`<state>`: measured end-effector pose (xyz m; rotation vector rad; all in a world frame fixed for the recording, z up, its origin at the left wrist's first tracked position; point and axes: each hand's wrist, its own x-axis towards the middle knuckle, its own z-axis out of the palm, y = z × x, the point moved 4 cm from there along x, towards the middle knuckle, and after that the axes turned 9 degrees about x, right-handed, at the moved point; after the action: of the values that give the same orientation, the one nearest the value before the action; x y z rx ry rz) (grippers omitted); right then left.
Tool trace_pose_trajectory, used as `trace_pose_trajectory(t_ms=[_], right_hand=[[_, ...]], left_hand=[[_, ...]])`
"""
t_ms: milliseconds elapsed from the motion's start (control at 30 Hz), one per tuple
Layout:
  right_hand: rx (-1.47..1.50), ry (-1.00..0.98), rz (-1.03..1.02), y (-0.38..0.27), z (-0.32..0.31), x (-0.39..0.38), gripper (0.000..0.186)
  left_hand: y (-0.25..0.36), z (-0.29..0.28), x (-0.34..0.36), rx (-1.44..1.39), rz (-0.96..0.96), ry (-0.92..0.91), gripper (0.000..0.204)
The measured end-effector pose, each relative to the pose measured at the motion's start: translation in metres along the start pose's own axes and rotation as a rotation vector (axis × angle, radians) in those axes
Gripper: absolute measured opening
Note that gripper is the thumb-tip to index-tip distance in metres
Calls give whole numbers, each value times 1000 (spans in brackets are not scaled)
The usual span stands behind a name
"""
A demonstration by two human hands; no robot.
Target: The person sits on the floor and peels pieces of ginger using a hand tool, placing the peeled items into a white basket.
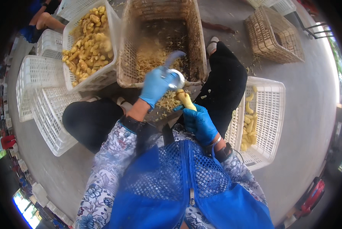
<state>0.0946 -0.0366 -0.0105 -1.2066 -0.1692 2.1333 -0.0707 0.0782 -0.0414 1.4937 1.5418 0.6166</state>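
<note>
My left hand [155, 88], in a light blue glove, is closed around a shiny metal tool [177, 79] with a rounded part, smeared by motion. The tool is at the upper end of a pale yellow, root-like vegetable [185, 100]. That end is brownish, while the lower length looks smooth and peeled. My right hand [200, 124], in a darker blue glove, grips the vegetable's lower end. Beneath both hands, pale peelings [167, 101] are scattered on the floor. Beyond them stands a stained crate [162, 81] with more peelings inside.
At the far left, a white crate [113, 30] holds knobbly yellow-brown vegetables [90, 47]. Smooth pale yellow pieces [249, 128] lie in a white crate [276, 122] to my right. White crates [39, 78] stand at left; a brownish crate [272, 36] is far right. Another person's arm [50, 23] shows far left.
</note>
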Motion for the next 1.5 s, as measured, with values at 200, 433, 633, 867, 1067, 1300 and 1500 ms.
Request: trace_pose_trajectory(t_ms=[200, 433, 633, 867, 1067, 1300, 1500], right_hand=[[250, -15, 35, 1, -9, 4, 14], [163, -25, -22, 0, 0, -4, 12], [-284, 31, -344, 8, -13, 12, 31], [-1, 16, -155, -6, -4, -2, 30], [-70, 62, -255, -12, -3, 0, 24], [-162, 175, -342, -10, -8, 7, 18], [-81, 171, -182, -15, -7, 4, 15]], left_hand=[[35, 15, -23, -2, 158, -94, 38], [-1, -21, 5, -117, -135, 33, 36], [37, 0, -11, -344, -148, -101, 25], [36, -4, -21, -252, -85, -19, 25], [49, -3, -60, 924, 663, 344, 19], [55, 6, -61, 1163, 898, 367, 24], [65, 7, -57, 1315, 947, 408, 27]])
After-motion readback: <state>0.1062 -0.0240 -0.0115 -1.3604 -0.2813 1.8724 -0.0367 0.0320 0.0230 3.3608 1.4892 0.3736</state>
